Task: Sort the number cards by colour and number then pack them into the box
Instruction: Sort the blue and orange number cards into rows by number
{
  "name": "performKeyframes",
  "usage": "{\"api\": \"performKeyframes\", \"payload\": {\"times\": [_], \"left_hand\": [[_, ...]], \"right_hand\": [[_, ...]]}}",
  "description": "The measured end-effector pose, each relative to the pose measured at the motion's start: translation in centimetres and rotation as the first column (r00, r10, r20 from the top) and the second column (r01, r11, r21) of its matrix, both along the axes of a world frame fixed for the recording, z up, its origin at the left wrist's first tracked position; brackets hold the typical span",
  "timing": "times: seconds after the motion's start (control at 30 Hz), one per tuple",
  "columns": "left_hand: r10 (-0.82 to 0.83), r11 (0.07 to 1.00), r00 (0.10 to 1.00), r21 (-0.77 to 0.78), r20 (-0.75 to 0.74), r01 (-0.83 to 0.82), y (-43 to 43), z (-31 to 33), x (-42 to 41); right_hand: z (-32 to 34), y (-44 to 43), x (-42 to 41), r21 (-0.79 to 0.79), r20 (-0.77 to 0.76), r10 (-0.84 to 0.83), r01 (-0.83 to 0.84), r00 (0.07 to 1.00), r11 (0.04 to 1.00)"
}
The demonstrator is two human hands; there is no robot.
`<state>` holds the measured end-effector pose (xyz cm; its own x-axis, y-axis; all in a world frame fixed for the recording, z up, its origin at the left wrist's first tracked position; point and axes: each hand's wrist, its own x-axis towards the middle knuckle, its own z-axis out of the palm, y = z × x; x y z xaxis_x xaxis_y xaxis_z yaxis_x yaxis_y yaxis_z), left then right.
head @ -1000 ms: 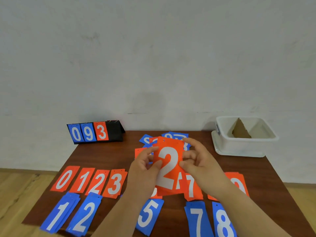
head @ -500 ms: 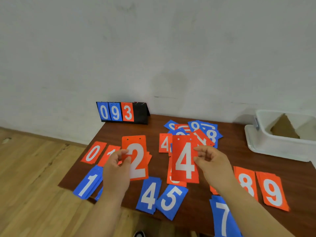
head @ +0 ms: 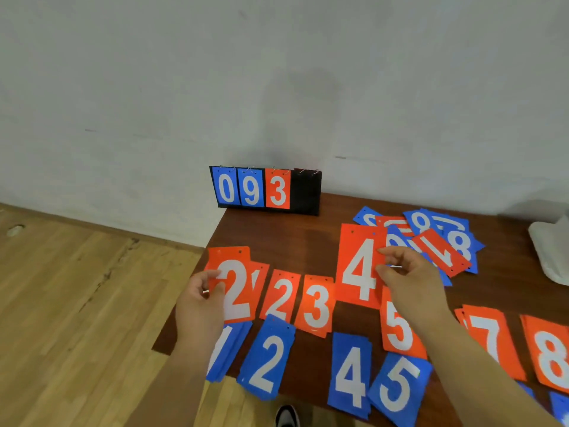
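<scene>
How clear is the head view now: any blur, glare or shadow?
Head view: digits on the red 4 card in the right hand and the red 2 card in the left hand read sharply; the white box at the right edge is smeared and cut off; a soft shadow lies on the wall; no glare hides either digit.

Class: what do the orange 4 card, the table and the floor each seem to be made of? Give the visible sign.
Orange 4 card: thin plastic or coated card, perhaps; flat though held by one edge, punched holes on top. Table: dark reddish wood or veneer, with a slight sheen. Floor: pale wood planks or laminate; grain and seams show.
</scene>
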<state>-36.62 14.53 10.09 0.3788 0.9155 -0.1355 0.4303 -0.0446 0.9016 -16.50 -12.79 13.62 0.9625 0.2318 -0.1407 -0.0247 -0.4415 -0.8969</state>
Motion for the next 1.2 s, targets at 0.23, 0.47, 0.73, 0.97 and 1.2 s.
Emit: {"api": "performKeyframes", "payload": {"times": [0.23, 0.47, 0.73, 0.97, 1.2], "left_hand": [[-0.324, 0.946, 0.931, -0.075, -0.17, 0.316, 3.4, -5.3, 4.2], [-0.593, 0.791, 0.732, -0.076, -0.335, 0.606, 3.0, -10.5, 8.9], [-0.588, 0.626, 0.508, 0.043, -0.63, 0.779, 2.5, -12.8, 9.5], [-0.487, 0.565, 0.422, 0.092, -0.765, 0.82, 1.4, -13.1, 9.4], [-0.478, 0.53, 0.393, 0.099, -0.785, 0.842, 1.1, -13.7, 9.3]], "right_hand": [[-2.1, 3.3, -0.3, -0.119, -0.084, -0.051, 0.041, 0.995, 0.992], [-4.7, 2.3, -1.9, -0.218, -0.21, -0.175, 0.128, 0.962, 0.967], [-7.9, 1.5, -2.0, -0.273, -0.262, -0.269, 0.196, 0.927, 0.942], [-12.1, 1.6, 0.8, -0.385, -0.2, -0.232, 0.141, 0.952, 0.912], [-16.7, 2.7, 0.7, -0.596, -0.156, -0.066, -0.04, 0.986, 0.802]]}}
